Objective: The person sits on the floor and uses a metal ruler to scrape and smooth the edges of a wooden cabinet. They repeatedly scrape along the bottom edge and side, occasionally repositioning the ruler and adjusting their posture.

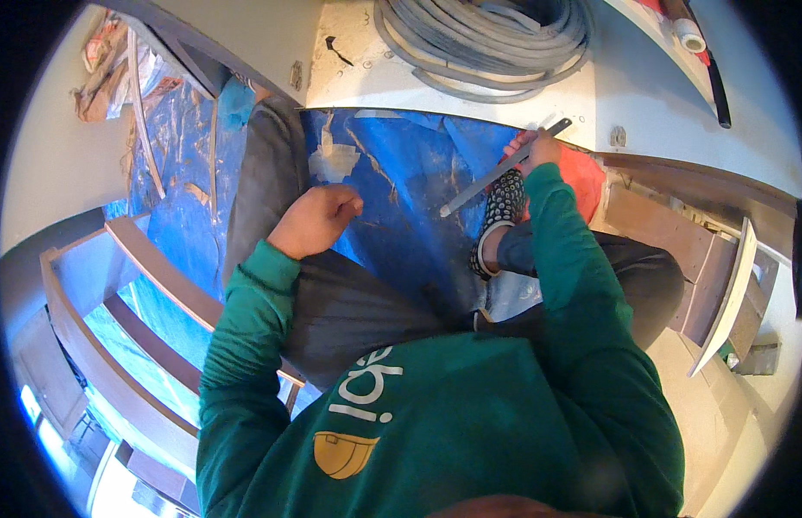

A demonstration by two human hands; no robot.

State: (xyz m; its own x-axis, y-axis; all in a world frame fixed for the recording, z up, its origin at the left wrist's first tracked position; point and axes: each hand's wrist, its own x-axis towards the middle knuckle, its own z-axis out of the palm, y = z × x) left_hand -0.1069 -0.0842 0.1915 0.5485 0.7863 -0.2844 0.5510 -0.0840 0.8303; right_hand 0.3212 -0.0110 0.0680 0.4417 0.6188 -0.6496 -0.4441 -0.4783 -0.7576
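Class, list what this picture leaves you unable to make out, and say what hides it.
Head view: the top of the coil, cut off by the upper edge.
Head view: whether the left hand holds anything; it is curled, hiding its palm.
Head view: part of the strip, covered by the right hand.
Head view: the red thing's middle, behind the right sleeve.

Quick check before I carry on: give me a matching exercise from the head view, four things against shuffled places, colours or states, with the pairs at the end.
Things
1. Left hand
2. Flat metal strip
3. Coil of hose or cable
4. Plastic sheet

Places, colours, states
A. Held in the right hand
B. Blue and wrinkled
C. Loosely curled, nothing visible in it
D. Grey, on the pale board at the top of the picture

Pairs: 1-C, 2-A, 3-D, 4-B
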